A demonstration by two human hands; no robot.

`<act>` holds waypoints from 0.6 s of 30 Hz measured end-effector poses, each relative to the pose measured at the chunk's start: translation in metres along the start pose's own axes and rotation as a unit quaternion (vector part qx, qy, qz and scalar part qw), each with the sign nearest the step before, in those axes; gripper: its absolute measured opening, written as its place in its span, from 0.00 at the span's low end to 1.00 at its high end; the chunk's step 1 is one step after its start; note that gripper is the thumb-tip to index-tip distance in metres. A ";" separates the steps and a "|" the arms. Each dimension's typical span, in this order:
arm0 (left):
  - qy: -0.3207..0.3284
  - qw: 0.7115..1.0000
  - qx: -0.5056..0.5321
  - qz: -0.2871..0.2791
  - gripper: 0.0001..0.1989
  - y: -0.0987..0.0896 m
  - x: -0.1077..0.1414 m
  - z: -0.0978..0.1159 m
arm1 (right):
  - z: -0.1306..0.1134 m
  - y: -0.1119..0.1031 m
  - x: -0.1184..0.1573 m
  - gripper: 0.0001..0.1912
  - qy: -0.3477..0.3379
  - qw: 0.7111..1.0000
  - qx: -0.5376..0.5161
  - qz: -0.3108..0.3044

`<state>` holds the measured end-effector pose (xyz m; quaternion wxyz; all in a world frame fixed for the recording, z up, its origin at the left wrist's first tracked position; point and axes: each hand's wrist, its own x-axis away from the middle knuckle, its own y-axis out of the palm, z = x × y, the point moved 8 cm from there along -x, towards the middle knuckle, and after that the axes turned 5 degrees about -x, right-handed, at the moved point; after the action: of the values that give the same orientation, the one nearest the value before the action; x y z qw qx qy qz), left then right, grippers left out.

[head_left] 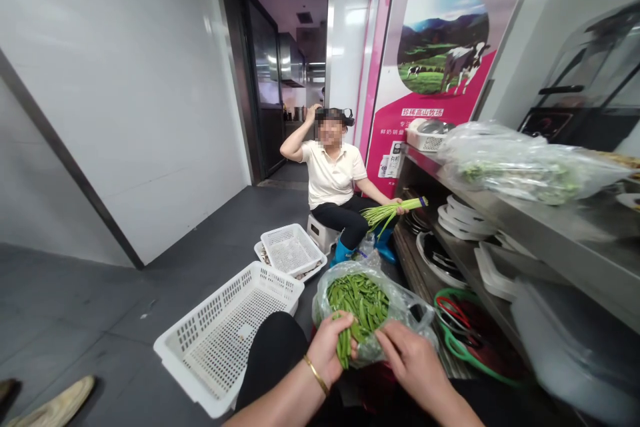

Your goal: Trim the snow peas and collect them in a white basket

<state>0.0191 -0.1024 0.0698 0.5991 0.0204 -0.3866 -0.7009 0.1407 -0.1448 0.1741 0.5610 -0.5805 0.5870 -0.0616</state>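
A clear plastic bag (407, 307) full of green pea pods (357, 293) stands open in front of my knees. My left hand (327, 347), with a gold bangle at the wrist, is closed around several pea pods at the bag's near edge. My right hand (413, 360) is closed in a pinch just to the right, by the near side of the bag. Whatever lies between its thumb and finger is too small to make out. To the left of my knee sits a large white plastic basket (215, 340), with only a small pale scrap visible inside.
A person (333, 173) sits opposite on a white stool (320, 233), holding long green stalks (395, 210). Two stacked smaller white baskets (293, 250) lie on the floor. Metal shelving (500, 213) at right carries plates, a green basket (450, 340) and bagged greens (525, 163).
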 end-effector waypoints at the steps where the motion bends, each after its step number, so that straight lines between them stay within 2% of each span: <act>1: 0.000 1.000 0.005 0.004 0.12 -0.007 -0.001 0.003 | 0.008 -0.005 0.008 0.20 0.018 0.999 -0.027 -0.032; 3: -0.002 1.000 0.003 0.001 0.12 -0.021 -0.004 0.008 | 0.029 -0.004 0.030 0.19 0.065 0.987 -0.062 -0.135; 5: -0.014 0.999 -0.019 -0.023 0.11 -0.029 -0.007 0.010 | 0.054 0.001 0.053 0.12 0.130 0.966 -0.042 -0.220; 6: -0.026 0.998 -0.030 -0.039 0.10 -0.030 -0.008 0.010 | 0.064 0.003 0.059 0.08 0.160 0.959 -0.019 -0.232; 7: -0.044 0.997 -0.039 -0.059 0.10 -0.030 -0.008 0.008 | 0.070 0.003 0.061 0.09 0.181 0.957 -0.003 -0.225; 8: -0.066 0.994 -0.044 -0.081 0.10 -0.027 -0.008 0.005 | 0.070 0.003 0.057 0.15 0.191 0.960 0.000 -0.206; 10: -0.091 0.987 -0.049 -0.124 0.12 -0.017 -0.004 0.001 | 0.056 0.006 0.041 0.21 0.173 0.968 -0.042 -0.179; 12: -0.075 0.984 -0.058 -0.152 0.14 -0.006 0.004 0.004 | 0.035 0.012 0.023 0.21 0.138 0.968 -0.082 -0.191; 15: -0.038 0.985 -0.086 -0.142 0.16 -0.003 0.014 0.020 | 0.027 0.020 0.016 0.17 0.106 0.962 -0.071 -0.241; 17: -0.011 0.988 -0.108 -0.108 0.15 -0.020 0.010 0.041 | 0.040 0.022 0.023 0.16 0.108 0.961 -0.060 -0.249; 18: 0.007 0.989 -0.120 -0.086 0.14 -0.034 0.006 0.054 | 0.050 0.022 0.029 0.16 0.119 0.960 -0.056 -0.247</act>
<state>-0.0370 -0.0797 0.0910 0.5370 -0.0136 -0.2925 -0.7911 0.1722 -0.1308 0.1231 0.4210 -0.7263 0.4901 -0.2345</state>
